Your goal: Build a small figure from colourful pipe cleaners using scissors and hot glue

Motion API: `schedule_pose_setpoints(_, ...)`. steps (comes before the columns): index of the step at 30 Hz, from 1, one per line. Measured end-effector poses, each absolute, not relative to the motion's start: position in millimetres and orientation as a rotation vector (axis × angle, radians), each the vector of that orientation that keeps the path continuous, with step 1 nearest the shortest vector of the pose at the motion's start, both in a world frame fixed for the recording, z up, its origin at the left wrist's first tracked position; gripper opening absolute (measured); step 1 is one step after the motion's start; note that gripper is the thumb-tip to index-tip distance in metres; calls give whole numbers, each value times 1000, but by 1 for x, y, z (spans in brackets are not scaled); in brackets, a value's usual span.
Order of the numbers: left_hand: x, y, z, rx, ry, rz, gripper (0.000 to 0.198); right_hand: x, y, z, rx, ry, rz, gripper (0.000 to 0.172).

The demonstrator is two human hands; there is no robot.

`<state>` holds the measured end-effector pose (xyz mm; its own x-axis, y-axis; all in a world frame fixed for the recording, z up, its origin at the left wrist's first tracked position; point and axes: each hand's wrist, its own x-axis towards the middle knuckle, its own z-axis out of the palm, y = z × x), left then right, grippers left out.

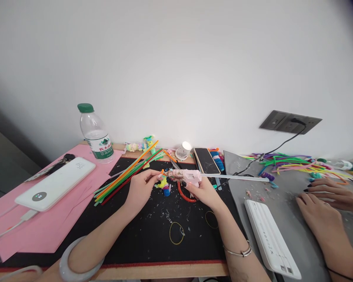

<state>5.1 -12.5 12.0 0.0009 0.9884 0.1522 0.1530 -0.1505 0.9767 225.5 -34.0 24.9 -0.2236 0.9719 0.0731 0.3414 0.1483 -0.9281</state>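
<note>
Pink plastic makes up the body of the glue gun (pixel 194 176), which is gripped in the person's right hand (pixel 205 192) above the black mat (pixel 135 239), its stained front end pointing left and a long white glue stick (pixel 235 178) running out of its back to the right. Thumb and forefinger of the left hand (pixel 139 192) are pinched together on a small fuzzy piece (pixel 163 183), yellow and blue, right by the gun's tip; an orange bit shows at those fingertips, though whether it belongs to the same piece I cannot tell. Below the gun curves an orange-red loop (pixel 182 194), and nearer the front edge of the worktop (pixel 164 270) lies a rubber band (pixel 170 233) among pale scraps. Left of the hands, a bundle of pipe cleaners (pixel 129 172) slants across the mat. Beyond the gun, a white paper cup (pixel 184 150) stands near a dark-screened phone (pixel 207 160). Pink paper (pixel 67 223) at the left carries a white power bank (pixel 59 184) and a green-capped bottle (pixel 98 137). To the right, a co-worker's hands (pixel 320 215) rest over a grey mat (pixel 300 239), beside a second power bank (pixel 270 239).
</note>
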Motion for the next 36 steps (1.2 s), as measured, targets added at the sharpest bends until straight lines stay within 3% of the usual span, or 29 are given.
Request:
schedule_pose_setpoints(28,0,-8,9,1515,1360,1278,19,233,-31,18,-1376,-1706,978,24)
schedule_pose_setpoints(36,-1,-5,8,1551,1397,1305,18,233,-31,27,-1331,-1776,860,35)
